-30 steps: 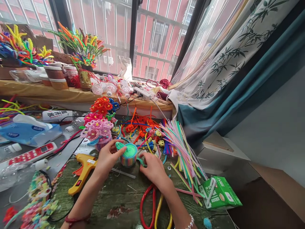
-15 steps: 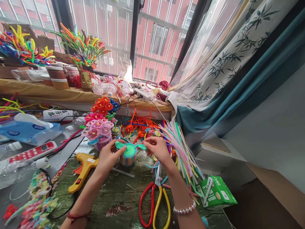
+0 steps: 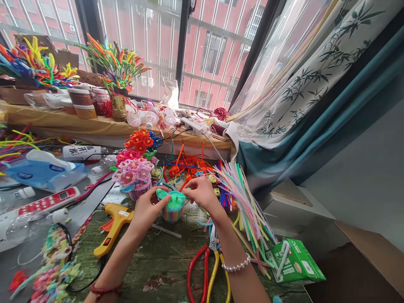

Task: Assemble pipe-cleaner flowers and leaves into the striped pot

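Note:
A small round pot (image 3: 173, 209) wound from rainbow pipe cleaners, with a green top, stands on the green tabletop. My left hand (image 3: 146, 209) grips its left side, thumb on a green leaf-shaped piece at the rim. My right hand (image 3: 202, 193) is closed in a pinch on a second green pipe-cleaner leaf (image 3: 186, 192) at the pot's right rim. Behind the pot stand a pink pipe-cleaner flower bunch (image 3: 132, 174) and an orange one (image 3: 139, 140).
A yellow glue gun (image 3: 114, 226) lies left of my left arm. Red and yellow scissors (image 3: 209, 269) lie under my right wrist. A fan of pastel pipe cleaners (image 3: 244, 201) and a green carton (image 3: 296, 261) are at right. Tissue pack, remote and bottles at left.
My right hand lifted from the table near the scissors to the pot's right rim, bringing a green leaf piece. The left hand stayed on the pot.

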A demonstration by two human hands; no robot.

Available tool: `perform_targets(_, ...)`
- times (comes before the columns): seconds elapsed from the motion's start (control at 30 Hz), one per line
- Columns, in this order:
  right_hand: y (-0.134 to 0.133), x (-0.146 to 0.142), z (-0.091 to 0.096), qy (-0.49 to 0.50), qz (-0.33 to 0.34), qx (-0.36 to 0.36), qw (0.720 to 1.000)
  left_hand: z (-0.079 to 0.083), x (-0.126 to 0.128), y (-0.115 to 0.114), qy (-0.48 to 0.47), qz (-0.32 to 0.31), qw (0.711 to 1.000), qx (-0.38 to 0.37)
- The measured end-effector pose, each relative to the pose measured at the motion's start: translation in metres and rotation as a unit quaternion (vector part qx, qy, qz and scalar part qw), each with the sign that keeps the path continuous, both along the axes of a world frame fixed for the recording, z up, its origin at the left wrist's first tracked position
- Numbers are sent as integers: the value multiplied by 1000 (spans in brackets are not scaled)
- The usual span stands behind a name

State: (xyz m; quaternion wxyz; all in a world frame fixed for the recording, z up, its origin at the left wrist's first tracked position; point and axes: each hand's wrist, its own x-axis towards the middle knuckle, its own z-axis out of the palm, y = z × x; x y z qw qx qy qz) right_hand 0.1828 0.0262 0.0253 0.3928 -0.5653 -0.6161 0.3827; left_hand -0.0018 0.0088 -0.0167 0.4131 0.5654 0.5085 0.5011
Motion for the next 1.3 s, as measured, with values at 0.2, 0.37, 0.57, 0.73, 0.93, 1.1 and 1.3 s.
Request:
perform_targets(0.2, 3, 5, -5, 55, 34, -13, 998, 2, -1, 0, 12, -3, 1000, 3)
perform_targets(0.37, 5, 8, -13, 128, 76, -40, 988, 1, 0, 1, 34, 7, 999, 9)
perform_targets(0.57, 0, 18, -17, 219, 52, -60, 973, 1, 0, 1, 130, 70, 988, 38)
perform_targets(0.73, -30, 34, -24, 264, 33, -72, 961, 18, 1, -13, 262, 174, 945, 91)
perform_targets(0.93, -73, 39, -37, 248, -10, -90, 964, 45, 14, -48, 378, 205, 872, 234)
perform_targets(1.1, -96, 32, -41, 253, -27, -109, 961, 27, 33, -88, 371, -84, 914, 142)
perform_targets(1.3, -126, 21, -39, 332, 18, -98, 938, 2, 44, -107, 298, -132, 944, 55)
